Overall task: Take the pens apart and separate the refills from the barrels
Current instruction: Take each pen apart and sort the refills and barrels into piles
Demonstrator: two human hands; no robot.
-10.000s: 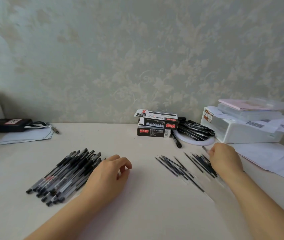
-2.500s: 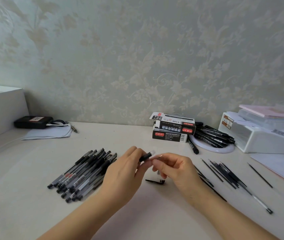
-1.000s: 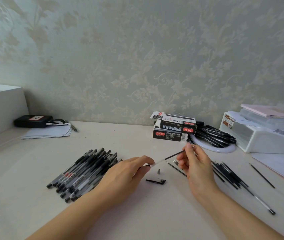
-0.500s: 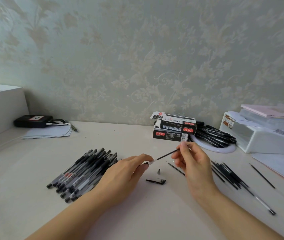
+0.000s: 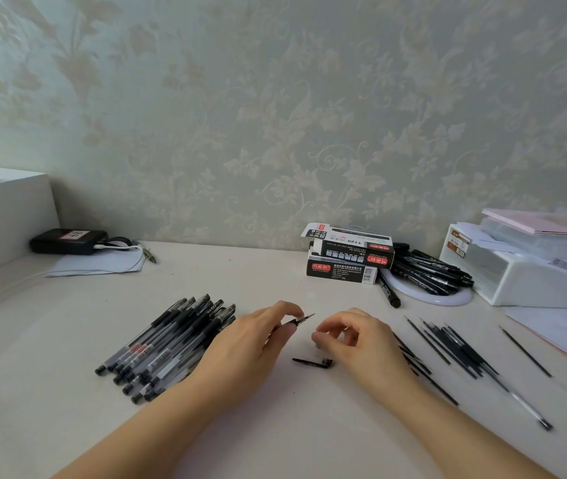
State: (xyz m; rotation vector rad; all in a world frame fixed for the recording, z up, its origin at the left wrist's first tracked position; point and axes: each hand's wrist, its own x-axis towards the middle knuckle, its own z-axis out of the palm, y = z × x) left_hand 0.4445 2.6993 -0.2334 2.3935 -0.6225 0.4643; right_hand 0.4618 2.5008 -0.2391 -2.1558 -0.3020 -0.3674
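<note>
Head view, looking forward and down over a pale table (image 5: 275,426). At the left, a pile of whole pens (image 5: 168,347), laid side by side and slanted, close to the left hand, probably so that the next pen can be taken without reaching. At the right, well apart from that pile, a spread of thin black refills (image 5: 448,344) just beside the right wrist; kept on the opposite side, it seems, so that finished parts do not mix with untouched pens. Farther back, near the wall, two stacked pen boxes (image 5: 347,257), not in use now.

Between the two groups, both hands low over the table. Left hand (image 5: 251,344) with thumb and forefinger pinching a slim dark pen piece (image 5: 302,319), judged to be the barrel, its pointed end sticking out toward the right hand and slightly upward, held clear of the table. Right hand (image 5: 358,340) with fingers curled, fingertips down near a small dark piece (image 5: 318,346), perhaps the screw tip; impossible to tell whether gripped or only touched. Just below these fingertips, flat on the table, a black cap (image 5: 311,361), touched by neither hand, put aside in the middle, likely to keep small parts together.
</note>
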